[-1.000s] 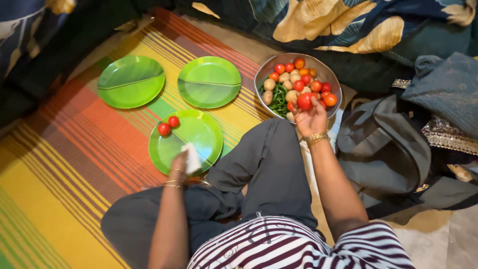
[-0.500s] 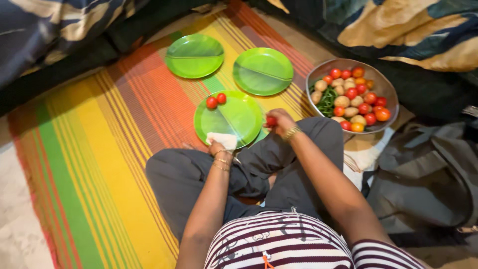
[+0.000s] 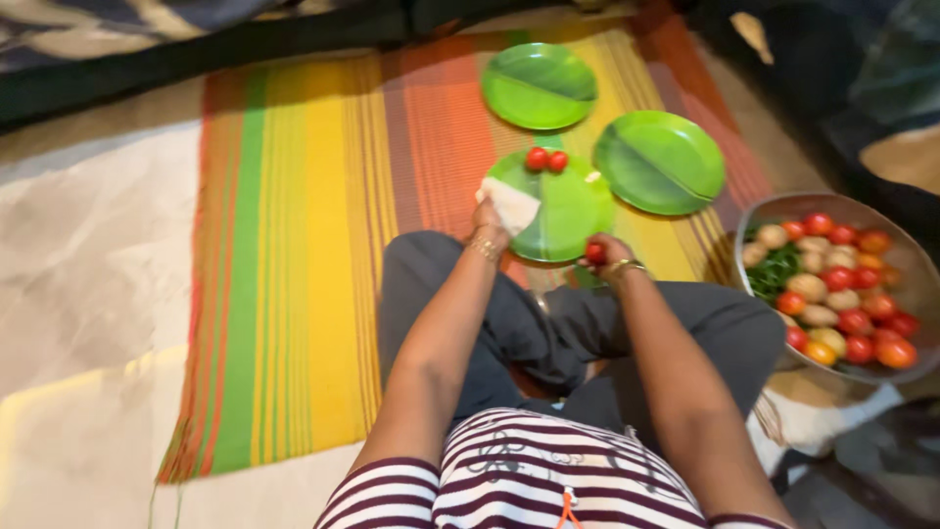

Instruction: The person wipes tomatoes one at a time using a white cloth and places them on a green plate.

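1. Striped in yellow, orange and green, a woven mat (image 3: 313, 245) covers the floor, and the person sits on it with legs crossed.
2. A metal bowl (image 3: 886, 220) stands at the person's right, filled with tomatoes, potatoes and green leaves.
3. Three green leaf-shaped plates lie on the mat: a far plate (image 3: 539, 86), a right plate (image 3: 661, 162) and a near plate (image 3: 560, 211) just before the knees.
4. The left hand (image 3: 488, 220) pinches a white cloth (image 3: 509, 204) that rests on the left edge of the near plate.
5. The right hand (image 3: 605, 253) has its fingers closed around a red tomato (image 3: 594, 253), at the near plate's lower right rim.
6. Two small tomatoes (image 3: 546, 159) lie touching each other on the near plate's far edge.
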